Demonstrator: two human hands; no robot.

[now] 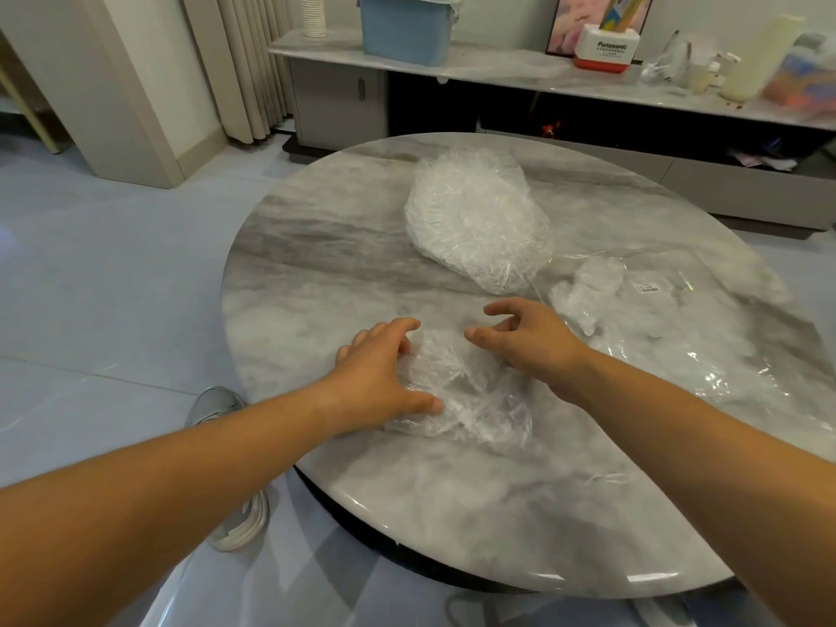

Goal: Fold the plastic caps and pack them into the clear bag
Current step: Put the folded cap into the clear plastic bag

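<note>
A crumpled clear plastic cap (pixel 470 395) lies on the round marble table (pixel 325 273) near its front edge. My left hand (pixel 380 373) rests on the cap's left side, thumb pressing its near edge and fingers bent over its far edge. My right hand (pixel 524 337) hovers over the cap's right side with fingers spread and curved, holding nothing that I can make out. A heap of clear caps (pixel 475 214) sits further back. To the right lies the clear bag (pixel 651 319) with a white label and a few folded caps inside.
A low marble-topped cabinet (pixel 497 67) stands behind the table with a blue bin (pixel 407 29), a white and red box (pixel 606 47) and bottles. A grey shoe (pixel 217 405) shows on the floor at the table's left.
</note>
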